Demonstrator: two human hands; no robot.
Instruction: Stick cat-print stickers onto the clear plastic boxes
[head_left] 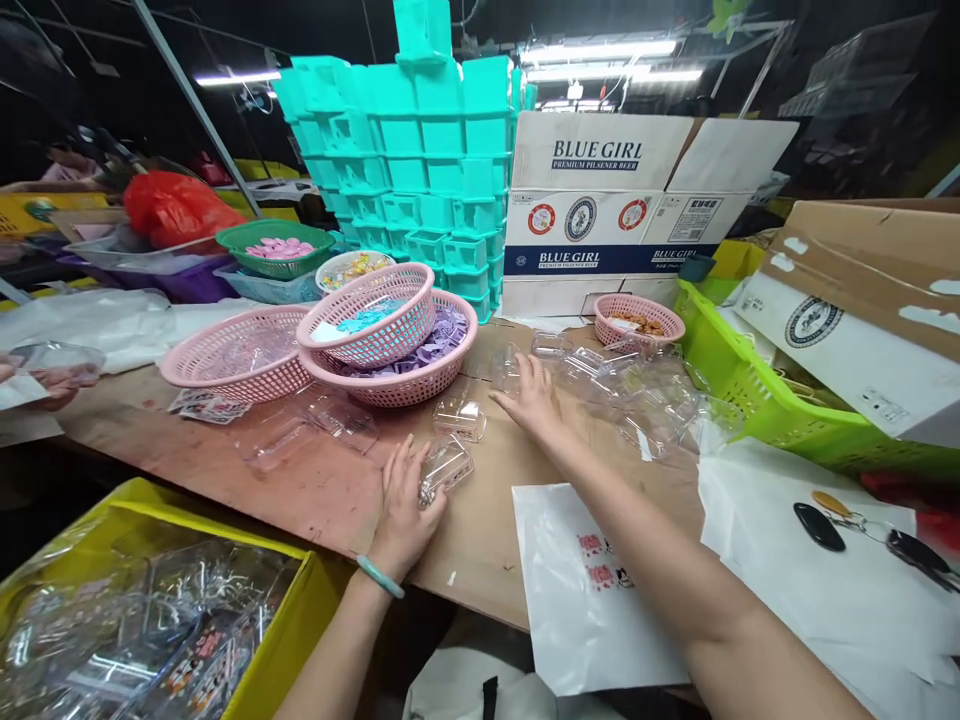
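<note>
My left hand [405,495], with a pale green bangle at the wrist, is closed round one side of a small clear plastic box [451,463] low over the cardboard-covered table. Just behind it lies another clear box [460,417] with a small print on it. My right hand [534,395] stretches forward with its fingers apart. Its fingertips are beside a clear plastic piece [506,368]; whether they touch it I cannot tell. Below my right forearm lies a white sheet [555,590] with red and black printed stickers.
Pink baskets [382,390] of purple and blue pieces stand at back left. Loose clear cases [652,400] spread at right, before a green crate [772,400]. A yellow bin [300,600] holds packed cases. Keys [819,527] lie at right. Another person's hand [64,385] shows far left.
</note>
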